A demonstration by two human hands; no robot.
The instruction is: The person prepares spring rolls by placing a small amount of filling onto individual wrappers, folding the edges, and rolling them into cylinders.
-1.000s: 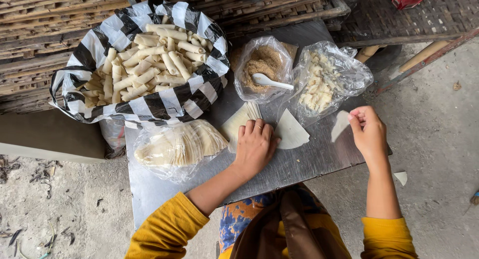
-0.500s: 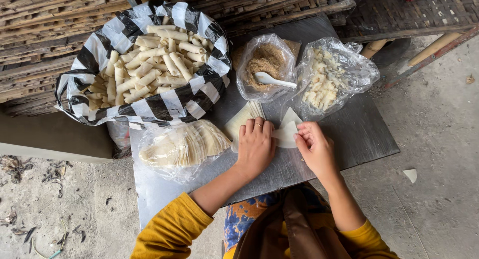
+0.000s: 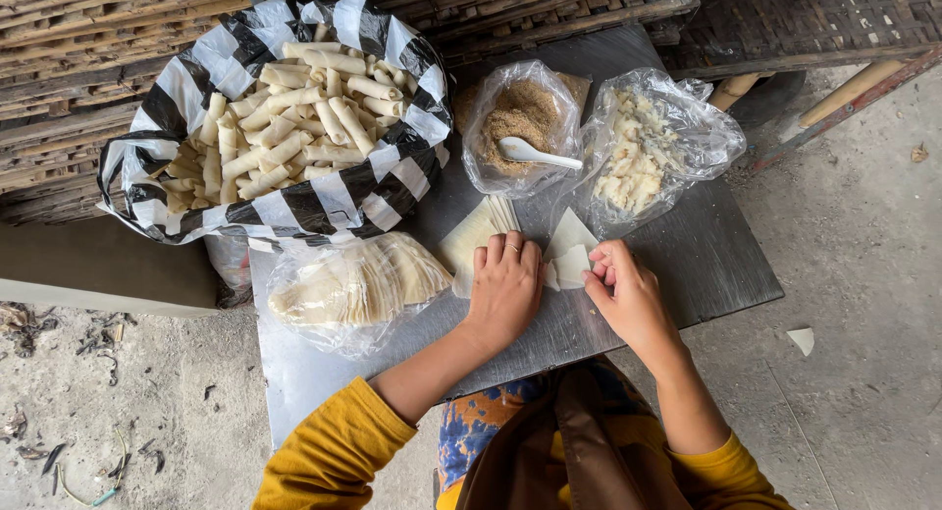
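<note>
My left hand (image 3: 505,286) lies flat, fingers together, on a small stack of pale wrapper sheets (image 3: 478,232) on the grey metal table (image 3: 706,255). My right hand (image 3: 625,292) pinches the edge of a single pale wrapper (image 3: 569,253) that lies just right of the stack. Behind them stand a clear bag of brown crumbly filling (image 3: 518,117) with a white spoon (image 3: 535,156) in it, and a clear bag of whitish chopped filling (image 3: 638,161).
A black-and-white striped bag (image 3: 206,78) at the back left is full of rolled pale sticks (image 3: 294,117). A clear bag of folded wrappers (image 3: 353,284) lies left of my left hand. Woven bamboo mats (image 3: 69,68) lie behind. A scrap (image 3: 803,339) lies on the concrete floor.
My right hand came in from the right edge of the table to the single wrapper beside the stack. My left hand stayed on the stack.
</note>
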